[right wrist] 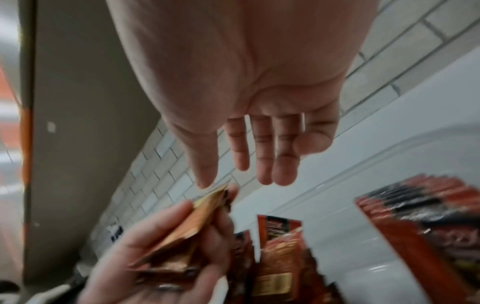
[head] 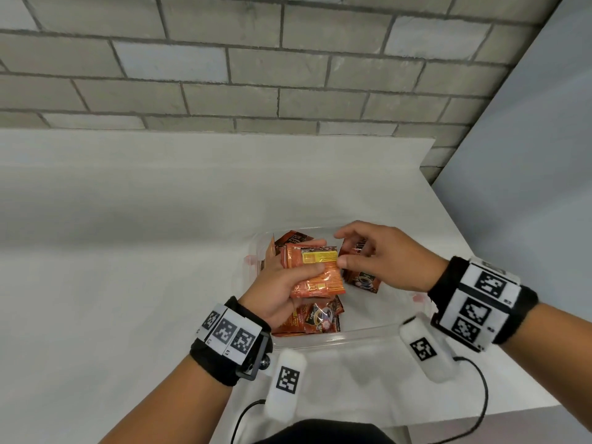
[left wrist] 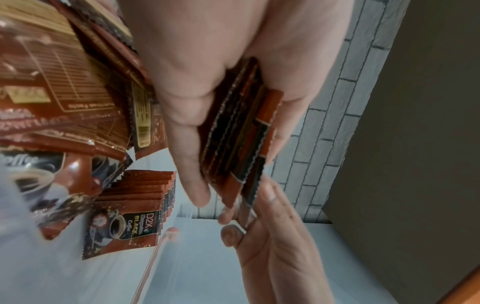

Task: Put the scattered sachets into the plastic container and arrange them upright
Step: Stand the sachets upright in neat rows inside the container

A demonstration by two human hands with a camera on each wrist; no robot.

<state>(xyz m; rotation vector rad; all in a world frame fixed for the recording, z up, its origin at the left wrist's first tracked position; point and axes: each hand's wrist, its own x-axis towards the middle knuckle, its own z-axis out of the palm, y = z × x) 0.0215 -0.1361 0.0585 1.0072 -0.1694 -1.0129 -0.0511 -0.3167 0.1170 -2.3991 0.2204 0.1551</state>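
My left hand (head: 315, 255) grips a stack of orange-brown sachets (head: 315, 277) above the clear plastic container (head: 336, 338). Seen from the left wrist, the stack (left wrist: 233, 133) sits edge-on between thumb and fingers. My right hand (head: 341, 248) is spread, its thumb touching the stack's right edge, and holds nothing. From the right wrist its fingers (right wrist: 265, 164) are straight above the held stack (right wrist: 187, 236). A row of sachets (right wrist: 415, 216) stands upright at the container's right side. Other sachets (head: 317, 318) lie loose near its front wall.
The container sits on a white counter (head: 128, 251) against a grey brick wall (head: 224, 75). A grey panel (head: 528, 155) bounds the right side. The counter's right edge runs close to my right wrist. Black cables (head: 480, 395) hang off the front edge.
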